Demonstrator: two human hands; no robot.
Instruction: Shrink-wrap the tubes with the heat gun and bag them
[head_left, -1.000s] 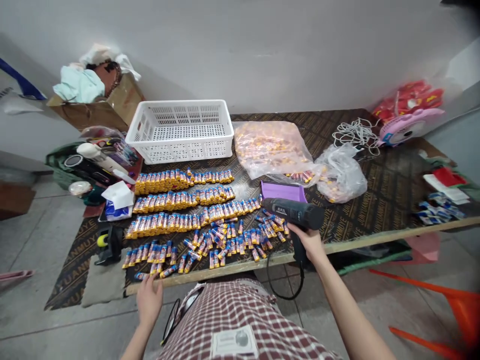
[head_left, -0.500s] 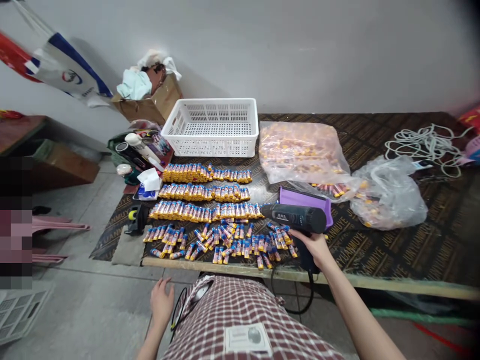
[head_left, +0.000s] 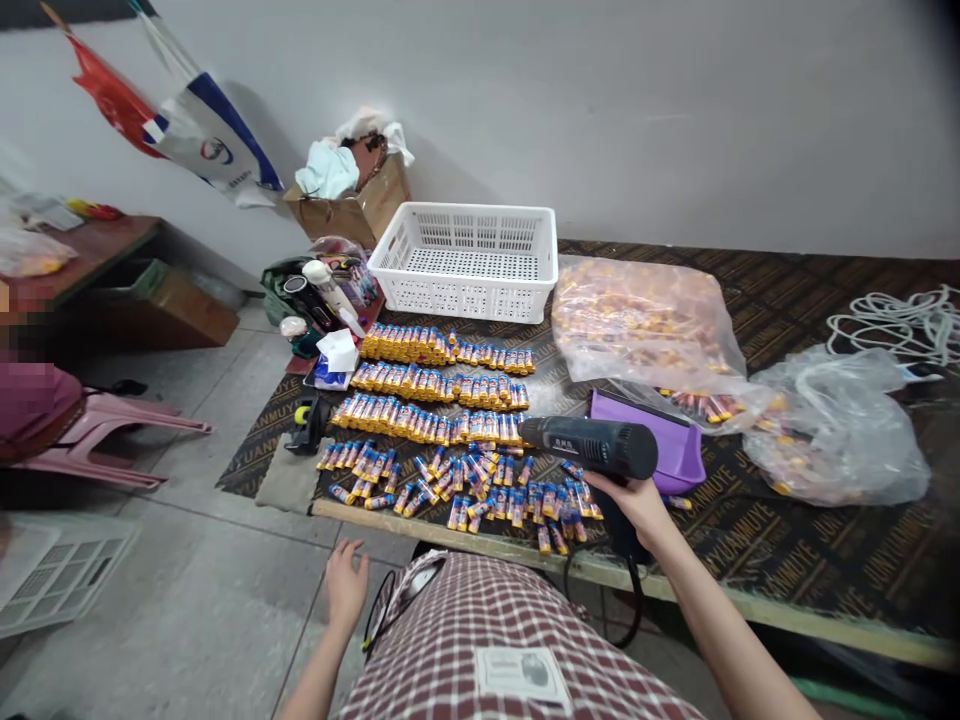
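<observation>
Now, gun (head_left: 585, 445): my right hand (head_left: 643, 510) has its grip clamped round the handle above the near edge of the bench (head_left: 862, 565); some of my fingers are hidden behind it.
Nozzle: points left, at the right end of the front packed row; whether it touches or sits just beside it, I cannot tell.
Tubes (head_left: 431, 425): blue-capped, packed in three rows left of the gun, with a loose scatter between the front row and the bench edge.
Left hand (head_left: 347, 580): fingers apart, nothing held, off the bench in front of its edge.
Aim: I judge the step to be holding the gun on the tubes; nothing shows whether it blows.
Wrist: any move from this pose calls, I think, for a steady turn, so the nozzle knocks no row out of line.
Cord (head_left: 636, 612): hangs in a loop below the edge, beside my apron (head_left: 465, 625); it could snag.
Scoop (head_left: 684, 455): purple, partly behind the gun, so a swing to the right may bump it.
Pink bag (head_left: 645, 315): beyond the scoop, filled; a clear bag (head_left: 840, 435) lies to its right.
Crate (head_left: 461, 298): white, behind the rows, well apart from the gun.
</observation>
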